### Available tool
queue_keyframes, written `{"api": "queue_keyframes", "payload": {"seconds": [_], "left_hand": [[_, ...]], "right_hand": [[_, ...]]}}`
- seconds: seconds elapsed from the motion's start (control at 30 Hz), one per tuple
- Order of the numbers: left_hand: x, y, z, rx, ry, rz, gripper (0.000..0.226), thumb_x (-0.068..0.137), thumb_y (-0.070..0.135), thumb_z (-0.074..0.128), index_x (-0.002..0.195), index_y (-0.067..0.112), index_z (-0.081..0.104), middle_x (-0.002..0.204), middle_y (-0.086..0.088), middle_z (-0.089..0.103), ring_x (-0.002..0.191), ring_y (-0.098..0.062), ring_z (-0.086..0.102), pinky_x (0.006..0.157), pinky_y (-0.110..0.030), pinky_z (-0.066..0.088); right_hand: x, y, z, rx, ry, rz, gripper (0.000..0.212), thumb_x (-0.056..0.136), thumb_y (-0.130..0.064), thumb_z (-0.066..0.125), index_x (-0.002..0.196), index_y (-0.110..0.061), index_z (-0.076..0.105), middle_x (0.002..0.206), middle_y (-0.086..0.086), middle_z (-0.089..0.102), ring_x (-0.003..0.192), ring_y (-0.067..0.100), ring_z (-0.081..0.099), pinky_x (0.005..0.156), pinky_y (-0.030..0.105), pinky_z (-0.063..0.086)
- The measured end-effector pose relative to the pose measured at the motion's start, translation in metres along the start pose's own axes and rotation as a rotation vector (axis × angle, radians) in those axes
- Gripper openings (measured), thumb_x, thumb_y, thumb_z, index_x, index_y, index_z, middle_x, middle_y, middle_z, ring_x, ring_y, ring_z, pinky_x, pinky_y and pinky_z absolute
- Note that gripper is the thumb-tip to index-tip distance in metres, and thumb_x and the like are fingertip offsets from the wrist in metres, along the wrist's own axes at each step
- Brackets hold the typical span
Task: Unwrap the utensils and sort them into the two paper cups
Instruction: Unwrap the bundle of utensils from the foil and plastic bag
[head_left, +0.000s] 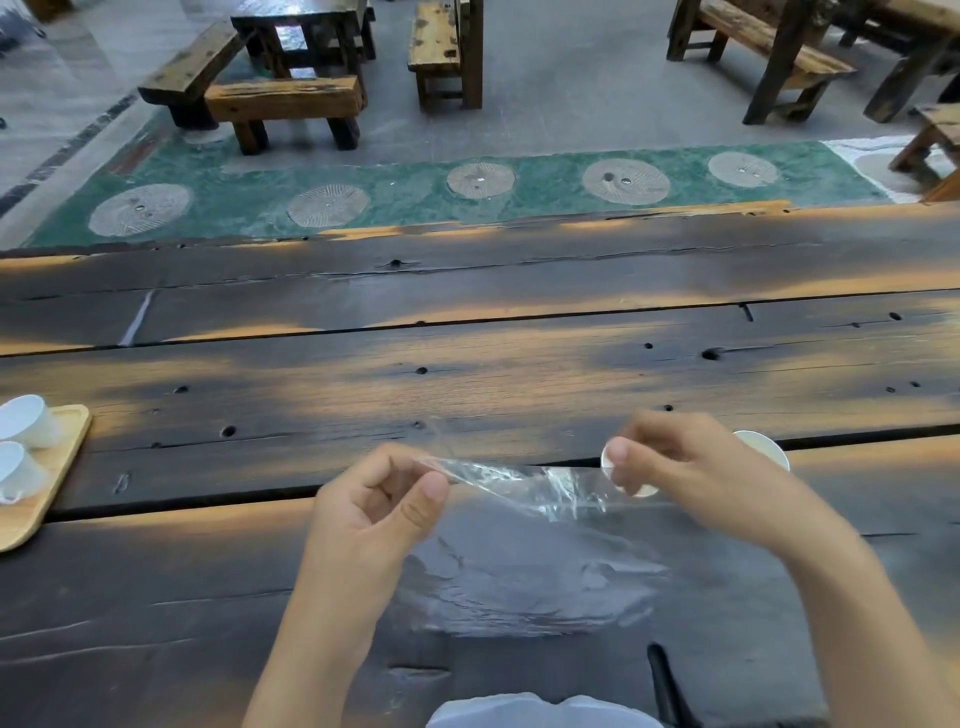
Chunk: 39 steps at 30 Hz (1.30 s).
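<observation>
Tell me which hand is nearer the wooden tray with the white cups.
Left. The left hand sits mid-table, to the right of the wooden tray at the left edge; the right hand is farther right still, beyond the clear plastic wrap both pinch.

The far half of the table (467, 322) lies bare and open across its whole width. At the left edge a tray (57, 467) with two white cups (23, 441) blocks that side. Between the left hand (374, 499) and right hand (691, 467) stretched wrap (519, 480) bars the middle. Behind the right hand stand paper cups (763, 447). More wrap (524, 587) covers the near boards, with a black utensil (667, 686) just beside it.
</observation>
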<state>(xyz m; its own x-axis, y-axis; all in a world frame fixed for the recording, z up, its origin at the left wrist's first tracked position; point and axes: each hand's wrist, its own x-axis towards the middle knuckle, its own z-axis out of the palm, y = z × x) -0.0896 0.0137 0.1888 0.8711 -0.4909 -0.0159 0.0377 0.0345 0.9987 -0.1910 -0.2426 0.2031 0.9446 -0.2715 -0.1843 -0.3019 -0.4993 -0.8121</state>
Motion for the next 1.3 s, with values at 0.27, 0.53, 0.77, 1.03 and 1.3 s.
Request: {"api": "queue_keyframes", "payload": {"seconds": [0.27,0.53,0.77,1.03,1.3], "left_hand": [[0.007,-0.005,-0.002,-0.192,0.064,0.006,0.052,0.06,0.054,0.086,0.1,0.023,0.075,0.066,0.01,0.055,0.059,-0.006,0.052,0.06,-0.016,0.049],[0.007,-0.01,-0.01,-0.354,0.107,0.005,0.046,0.058,0.046,0.091,0.087,0.016,0.07,0.072,0.001,0.055,0.062,-0.015,0.052,0.061,-0.025,0.052],[0.008,-0.015,-0.02,-0.015,0.154,0.069,0.026,0.07,0.04,0.08,0.076,0.016,0.071,0.077,0.001,0.066,0.069,-0.022,0.056,0.069,-0.037,0.045],[0.017,-0.028,-0.017,-0.071,0.23,-0.016,0.007,0.084,0.019,0.067,0.079,0.016,0.07,0.069,-0.004,0.065,0.066,-0.016,0.059,0.067,-0.027,0.051],[0.022,-0.02,-0.025,0.835,0.005,0.419,0.028,0.085,0.048,0.064,0.105,0.029,0.07,0.105,0.017,0.064,0.105,-0.008,0.056,0.092,-0.031,0.038]], "right_hand": [[-0.009,0.072,0.024,0.757,0.023,0.021,0.068,0.052,-0.057,0.09,0.088,-0.002,0.075,0.089,0.024,0.073,0.082,0.034,0.071,0.078,0.033,0.053],[-0.007,0.061,0.05,0.756,0.123,-0.035,0.049,0.064,-0.049,0.087,0.072,-0.003,0.071,0.075,0.015,0.064,0.077,0.026,0.054,0.075,0.04,0.04],[-0.011,0.051,0.047,0.711,0.189,-0.02,0.052,0.066,-0.057,0.081,0.066,-0.008,0.063,0.06,0.005,0.053,0.057,0.016,0.045,0.054,0.025,0.037],[-0.011,0.052,0.042,0.627,0.256,-0.049,0.053,0.081,-0.044,0.07,0.068,0.005,0.057,0.054,-0.001,0.046,0.048,0.009,0.037,0.047,0.015,0.03],[-0.009,0.046,0.046,0.667,0.214,-0.041,0.04,0.085,-0.027,0.065,0.062,0.003,0.051,0.06,0.002,0.043,0.052,0.011,0.034,0.047,0.016,0.029]]}}
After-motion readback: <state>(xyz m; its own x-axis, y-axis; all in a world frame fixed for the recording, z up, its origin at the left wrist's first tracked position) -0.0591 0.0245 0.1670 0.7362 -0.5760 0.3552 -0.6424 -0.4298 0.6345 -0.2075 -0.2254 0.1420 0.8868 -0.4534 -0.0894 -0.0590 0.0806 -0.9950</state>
